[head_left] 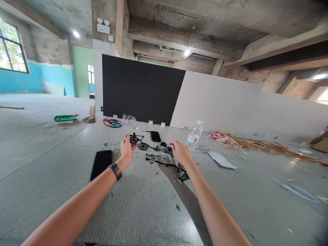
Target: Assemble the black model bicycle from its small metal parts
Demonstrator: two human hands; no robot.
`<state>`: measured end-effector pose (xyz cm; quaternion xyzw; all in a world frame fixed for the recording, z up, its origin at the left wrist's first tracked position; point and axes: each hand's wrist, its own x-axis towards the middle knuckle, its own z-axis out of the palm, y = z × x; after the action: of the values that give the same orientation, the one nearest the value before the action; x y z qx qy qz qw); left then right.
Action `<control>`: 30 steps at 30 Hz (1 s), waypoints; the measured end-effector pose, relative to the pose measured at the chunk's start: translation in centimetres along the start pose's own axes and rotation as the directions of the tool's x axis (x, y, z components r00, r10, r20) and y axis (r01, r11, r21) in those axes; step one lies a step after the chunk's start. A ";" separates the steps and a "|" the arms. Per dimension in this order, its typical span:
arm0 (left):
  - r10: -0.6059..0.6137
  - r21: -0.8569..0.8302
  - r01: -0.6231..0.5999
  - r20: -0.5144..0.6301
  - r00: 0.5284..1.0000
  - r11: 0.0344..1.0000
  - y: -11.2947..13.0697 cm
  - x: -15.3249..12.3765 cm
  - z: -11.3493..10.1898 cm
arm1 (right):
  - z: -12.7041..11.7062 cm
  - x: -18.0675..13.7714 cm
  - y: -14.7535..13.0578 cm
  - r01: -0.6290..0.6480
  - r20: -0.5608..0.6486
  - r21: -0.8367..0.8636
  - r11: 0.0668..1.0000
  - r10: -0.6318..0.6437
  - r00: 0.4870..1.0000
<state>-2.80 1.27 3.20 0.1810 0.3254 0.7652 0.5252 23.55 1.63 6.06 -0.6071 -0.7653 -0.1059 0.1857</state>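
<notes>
My left hand (126, 152), with a dark band on its wrist, is open beside a small black model bicycle frame (138, 138). Its fingers and thumb are apart around the near end of the frame, where a wheel shows. A loose spoked wheel (142, 146) lies just right of that hand. Over another small wheel (168, 150) is my right hand (181, 153), fingers loosely bent and apart; some fingertips are hidden. Between the hands lie small dark parts (155, 148), a clear plastic bag (165, 158) and a long black piece (161, 162). More dark parts (183, 177) lie beside my right forearm.
One phone (101, 164) lies left of my left arm, another phone (155, 136) behind the parts. A water bottle (194, 136) stands beyond my right hand, near a paper sheet (221, 160). Farther back are a paint palette (112, 123) and a black panel (140, 90).
</notes>
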 end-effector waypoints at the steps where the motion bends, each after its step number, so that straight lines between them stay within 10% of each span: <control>1: -0.018 -0.001 0.018 0.007 1.000 1.000 0.3 0.0 0.1 | -0.1 -0.1 0.5 -0.019 -0.011 -0.024 1.000 0.018 1.000; 14: -0.210 0.085 0.198 0.165 0.964 0.977 3.3 -0.2 2.4 | 0.3 -0.4 1.8 -0.001 -0.007 -0.133 0.991 0.000 1.000; 30: -0.271 0.110 0.258 0.128 0.954 0.960 3.2 -0.6 -1.1 | -0.9 -0.7 3.7 -0.119 0.091 -0.205 0.972 0.139 0.986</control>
<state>-5.43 -0.39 4.61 0.2137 0.3432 0.6574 0.6359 27.39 1.48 6.37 -0.6758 -0.7184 -0.1376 0.0905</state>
